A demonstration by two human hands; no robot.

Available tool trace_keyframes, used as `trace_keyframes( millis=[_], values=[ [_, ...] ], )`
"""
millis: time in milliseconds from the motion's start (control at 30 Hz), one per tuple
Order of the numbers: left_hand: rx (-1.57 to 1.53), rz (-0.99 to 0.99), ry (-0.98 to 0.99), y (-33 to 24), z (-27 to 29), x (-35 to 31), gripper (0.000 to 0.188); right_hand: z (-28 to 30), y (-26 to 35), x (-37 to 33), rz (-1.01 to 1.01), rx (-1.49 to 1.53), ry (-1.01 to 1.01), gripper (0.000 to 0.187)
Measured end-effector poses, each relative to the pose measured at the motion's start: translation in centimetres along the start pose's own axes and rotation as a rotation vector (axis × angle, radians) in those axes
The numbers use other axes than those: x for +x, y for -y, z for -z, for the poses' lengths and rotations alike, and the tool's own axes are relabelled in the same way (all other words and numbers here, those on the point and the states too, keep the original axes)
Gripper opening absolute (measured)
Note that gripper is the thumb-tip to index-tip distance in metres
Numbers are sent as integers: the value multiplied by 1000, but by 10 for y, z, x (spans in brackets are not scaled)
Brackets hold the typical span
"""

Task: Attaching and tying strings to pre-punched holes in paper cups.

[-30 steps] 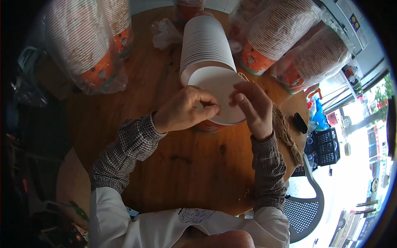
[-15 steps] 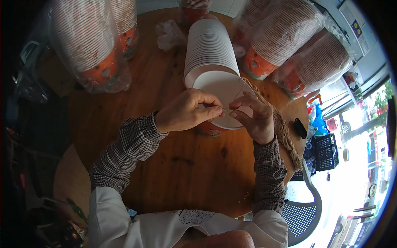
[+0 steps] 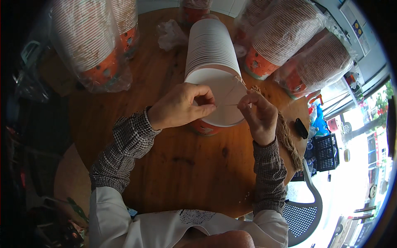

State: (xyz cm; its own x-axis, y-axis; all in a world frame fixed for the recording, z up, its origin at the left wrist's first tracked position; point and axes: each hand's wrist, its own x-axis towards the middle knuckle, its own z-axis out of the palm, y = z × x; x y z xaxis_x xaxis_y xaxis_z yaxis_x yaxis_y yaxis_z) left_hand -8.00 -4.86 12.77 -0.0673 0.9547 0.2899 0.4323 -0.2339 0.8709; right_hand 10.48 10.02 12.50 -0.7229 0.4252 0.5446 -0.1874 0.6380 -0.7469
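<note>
My left hand (image 3: 178, 108) has thumb and forefinger nearly together, seemingly pinching one end of a thin strand (image 3: 227, 105); my right hand (image 3: 261, 118) pinches the other end. The strand runs fairly straight between them, above the mouth of an orange-sided tub (image 3: 225, 116) with a white inside. I'd judge this partway: one strand is up in both hands, while I can't make out any finished knot. Just beyond the tub runs a nested stack of white tubs (image 3: 213, 45). Right of my right hand, a brown fibre bundle (image 3: 289, 144) lies on the worktop (image 3: 178, 177), beside a small black object (image 3: 301, 128). Farther out, the left stacks (image 3: 84, 37) and right stacks (image 3: 285, 33) remain in clear plastic, unopened as far as I can tell.
</note>
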Motion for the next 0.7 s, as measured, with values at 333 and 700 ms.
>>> trace_keyframes(
  millis=[333,700],
  values=[
    [-322,93,-145,-10,-7,-1,17,-4,39,1,375,-453,83,14],
    [-264,-44,-201,-10,-20,-2,16,-4,37,-1,376,-475,120,14]
  ],
)
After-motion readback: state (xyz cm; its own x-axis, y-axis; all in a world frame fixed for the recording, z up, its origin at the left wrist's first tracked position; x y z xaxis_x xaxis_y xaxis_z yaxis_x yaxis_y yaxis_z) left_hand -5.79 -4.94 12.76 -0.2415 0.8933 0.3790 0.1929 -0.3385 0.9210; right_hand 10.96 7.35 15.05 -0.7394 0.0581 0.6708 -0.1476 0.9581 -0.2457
